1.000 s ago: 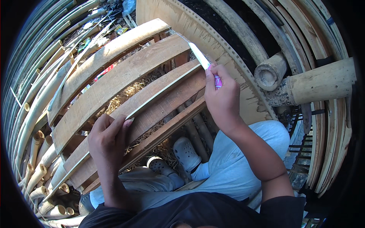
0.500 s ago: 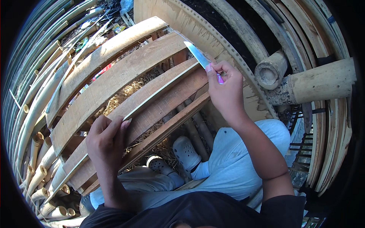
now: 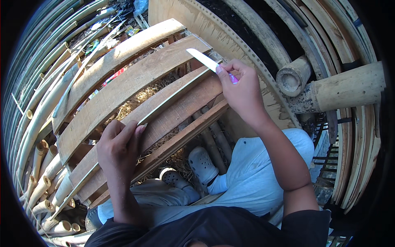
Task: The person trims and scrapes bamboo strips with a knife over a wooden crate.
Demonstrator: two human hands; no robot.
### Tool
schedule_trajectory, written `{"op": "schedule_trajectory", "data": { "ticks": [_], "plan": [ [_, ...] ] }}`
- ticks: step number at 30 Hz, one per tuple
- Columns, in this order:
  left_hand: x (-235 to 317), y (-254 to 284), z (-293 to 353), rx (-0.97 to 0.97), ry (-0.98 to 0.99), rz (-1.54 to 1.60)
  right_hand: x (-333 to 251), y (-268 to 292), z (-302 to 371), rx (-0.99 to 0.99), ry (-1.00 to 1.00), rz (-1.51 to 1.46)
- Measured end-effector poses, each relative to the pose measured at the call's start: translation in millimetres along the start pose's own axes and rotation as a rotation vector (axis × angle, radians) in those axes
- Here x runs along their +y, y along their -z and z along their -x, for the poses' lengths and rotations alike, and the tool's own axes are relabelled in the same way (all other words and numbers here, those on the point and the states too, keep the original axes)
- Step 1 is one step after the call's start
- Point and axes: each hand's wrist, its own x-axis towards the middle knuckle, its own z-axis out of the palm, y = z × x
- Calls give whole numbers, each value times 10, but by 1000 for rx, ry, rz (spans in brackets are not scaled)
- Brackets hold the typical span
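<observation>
My left hand (image 3: 118, 142) pinches a long, thin bamboo strip (image 3: 175, 97) partway along its length. The strip runs slantwise over a table of spaced wooden slats (image 3: 135, 79), from the lower left up toward my right hand (image 3: 242, 92). In that right hand is a knife (image 3: 203, 59) with a bright blade and a purple-pink handle, mostly covered by the fingers. Its blade points up and to the left, crossing near the strip's upper right end. Whether the edge touches the strip I cannot tell.
Cut bamboo poles (image 3: 39, 187) lie piled along the left side. A plywood sheet (image 3: 197, 16) stands behind the slats. Thick bamboo posts (image 3: 345, 88) and stacked wooden strips (image 3: 343, 164) fill the right. Below the slats are straw and my grey clogs (image 3: 203, 163).
The knife has tilted and shifted a little to the left, its blade now flashing white. My left hand, the strip and the slats sit slightly differently in view.
</observation>
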Motion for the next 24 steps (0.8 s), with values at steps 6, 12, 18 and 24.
{"op": "schedule_trajectory", "data": {
  "ticks": [6, 12, 18, 24],
  "plan": [
    [15, 6, 5, 4, 25, 18, -59, -28, 23, -41, 0, 23],
    [16, 6, -5, -6, 9, 22, 55, -42, 20, 104, 106, 67],
    [-5, -9, 8, 8, 26, 27, 42, -145, 205, 78, 201, 29],
    [2, 12, 10, -1, 47, 30, 142, -7, 18, 215, 120, 114]
  ]
}}
